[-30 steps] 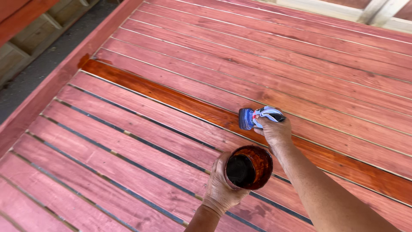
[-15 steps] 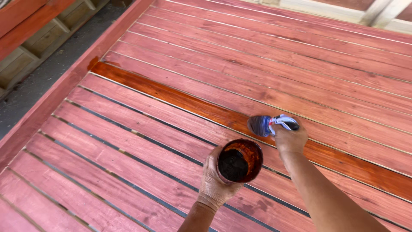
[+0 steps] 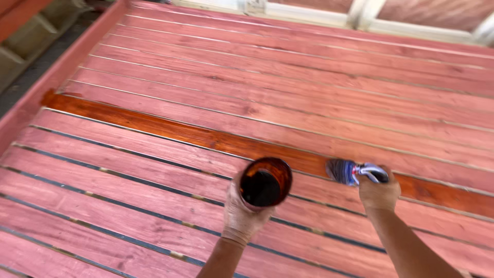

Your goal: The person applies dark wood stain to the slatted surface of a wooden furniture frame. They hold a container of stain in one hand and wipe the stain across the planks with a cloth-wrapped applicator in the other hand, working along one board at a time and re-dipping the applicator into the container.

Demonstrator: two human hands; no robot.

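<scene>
With our left hand (image 3: 242, 216) wrapped around the stain cup (image 3: 265, 181) and our right hand (image 3: 380, 193) gripping the brush (image 3: 343, 171) at its three o'clock, we should stroke evenly along the wet board (image 3: 154, 126).

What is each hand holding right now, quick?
Left hand: closed around a round cup of dark wood stain.
Right hand: closed on a paintbrush, its bristles over the wet, darker deck board.
</scene>
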